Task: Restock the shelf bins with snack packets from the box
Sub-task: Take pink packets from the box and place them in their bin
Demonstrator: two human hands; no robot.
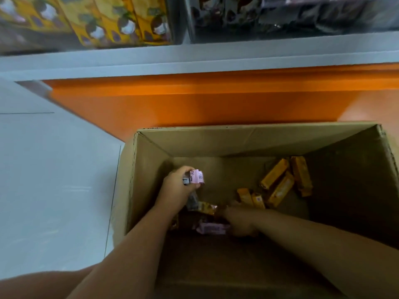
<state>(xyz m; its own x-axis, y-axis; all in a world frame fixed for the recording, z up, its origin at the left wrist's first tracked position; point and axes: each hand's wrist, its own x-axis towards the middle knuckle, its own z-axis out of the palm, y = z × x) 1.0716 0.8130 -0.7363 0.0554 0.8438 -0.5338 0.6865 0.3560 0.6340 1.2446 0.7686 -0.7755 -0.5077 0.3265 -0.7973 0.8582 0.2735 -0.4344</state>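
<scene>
An open cardboard box stands on the floor below me, with both my arms reaching into it. My left hand grips a small bundle of pink snack packets near the box's left wall. Low in the box, my right hand curls its fingers on another pink packet lying on the bottom. Several orange packets lie loose at the right of the box floor. A brownish packet sits between my hands. The shelf bins show blurred at the top.
An orange shelf base and a grey shelf edge run across above the box. One clear bin holds yellow packets, the bin to its right dark packets. Pale floor tiles lie left of the box.
</scene>
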